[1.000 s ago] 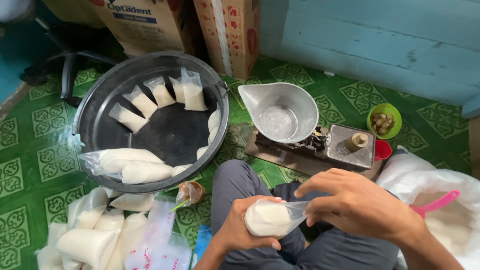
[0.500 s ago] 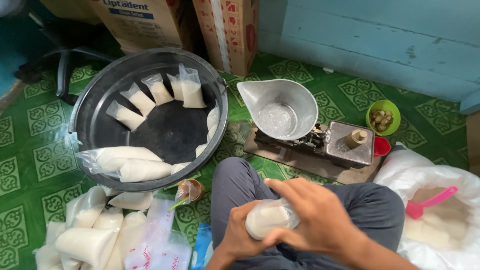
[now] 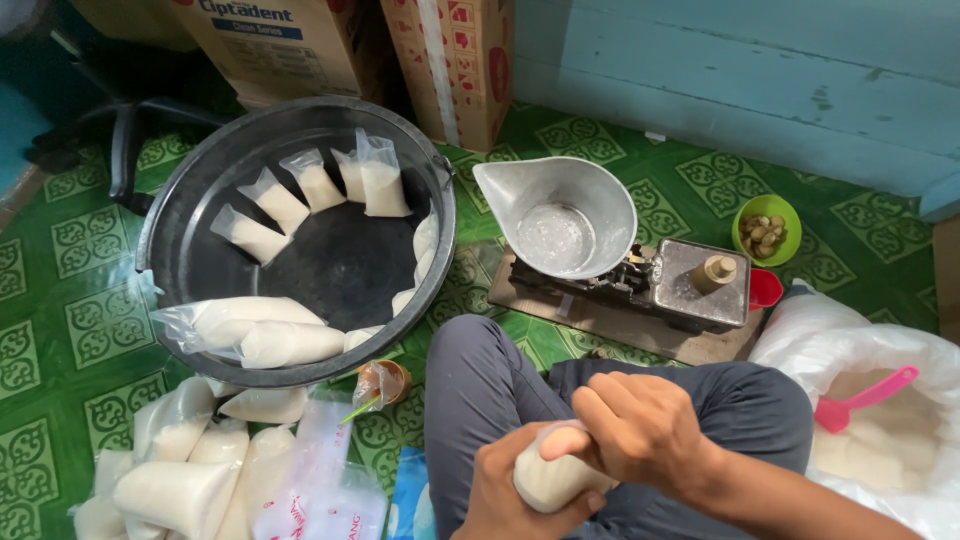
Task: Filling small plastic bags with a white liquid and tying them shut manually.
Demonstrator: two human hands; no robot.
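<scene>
My left hand (image 3: 510,492) cups a small clear plastic bag of white powder (image 3: 545,478) from below, over my lap. My right hand (image 3: 640,430) is closed over the top of the same bag, fingers wrapped round its neck. Both hands sit above my grey trousers (image 3: 480,385). The bag's upper part is hidden under my right hand.
A big black basin (image 3: 180,270) holds several filled bags. More bags (image 3: 185,470) lie at the lower left. A balance scale (image 3: 650,280) with a metal scoop pan (image 3: 560,215) stands ahead. A white sack with a pink scoop (image 3: 865,395) sits right, a green bowl (image 3: 765,230) beyond. Cardboard boxes (image 3: 440,60) stand behind.
My right hand moved from pulling the bag's neck out to the side to closing down over the bag's top. The bag has sunk lower towards my lap.
</scene>
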